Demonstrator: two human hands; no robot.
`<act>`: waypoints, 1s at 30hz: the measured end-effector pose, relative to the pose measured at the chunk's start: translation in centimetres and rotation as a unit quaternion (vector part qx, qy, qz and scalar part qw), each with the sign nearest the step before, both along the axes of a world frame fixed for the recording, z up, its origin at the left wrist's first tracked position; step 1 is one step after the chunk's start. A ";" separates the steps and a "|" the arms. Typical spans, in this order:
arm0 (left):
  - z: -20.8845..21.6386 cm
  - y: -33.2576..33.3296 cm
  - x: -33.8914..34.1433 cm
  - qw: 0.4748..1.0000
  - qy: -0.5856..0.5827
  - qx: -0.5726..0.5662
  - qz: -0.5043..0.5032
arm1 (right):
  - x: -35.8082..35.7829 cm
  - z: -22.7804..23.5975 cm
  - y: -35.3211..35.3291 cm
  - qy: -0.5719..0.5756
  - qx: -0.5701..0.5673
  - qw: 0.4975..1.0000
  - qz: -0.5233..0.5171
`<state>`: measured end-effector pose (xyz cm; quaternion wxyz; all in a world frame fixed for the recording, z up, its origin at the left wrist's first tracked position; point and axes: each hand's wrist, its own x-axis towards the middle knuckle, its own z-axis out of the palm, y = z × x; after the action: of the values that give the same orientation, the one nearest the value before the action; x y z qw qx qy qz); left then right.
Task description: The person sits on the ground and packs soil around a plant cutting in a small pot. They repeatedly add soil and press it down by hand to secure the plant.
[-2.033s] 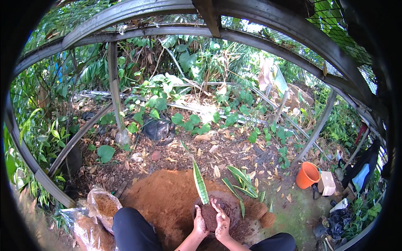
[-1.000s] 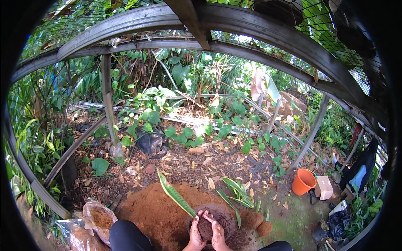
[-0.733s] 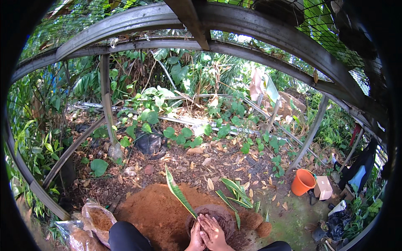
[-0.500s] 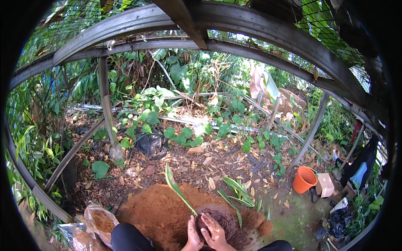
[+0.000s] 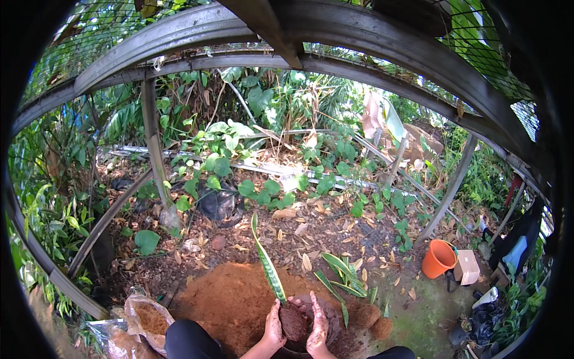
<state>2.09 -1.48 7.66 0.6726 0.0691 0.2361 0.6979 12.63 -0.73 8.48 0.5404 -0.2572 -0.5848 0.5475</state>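
Observation:
A snake plant leaf, green with yellow edges, stands upright out of a dark brown ball of soil or fibre. My left hand cups the ball from the left, its fingers against the side near the leaf's base. To the right of the ball my right hand is held open, fingers stretched and smeared with mud; whether its palm touches the ball I cannot tell. Beneath both hands is a dark, muddy round basin, partly hidden by them. More cut snake plant leaves lie on the ground just beyond it.
Reddish-brown loose soil spreads ahead and left. Two round brown fibre balls sit to the right. Clear plastic bags of brown fibre stand by my left knee. An orange bucket and a cardboard box stand farther right.
My hands have moved apart, the right one opening away from the ball. The ball now shows between them, and the leaf has turned its broad face and stands more upright.

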 end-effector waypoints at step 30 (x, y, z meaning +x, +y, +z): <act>-2.8 1.4 -2.1 0.997 -0.007 0.003 -0.075 | -3.2 -0.9 1.6 0.230 -0.316 0.914 -0.107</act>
<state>0.01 -0.06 4.90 0.7245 0.0832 0.2234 0.6468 9.46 0.84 7.63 0.6059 -0.3426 -0.2094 0.6868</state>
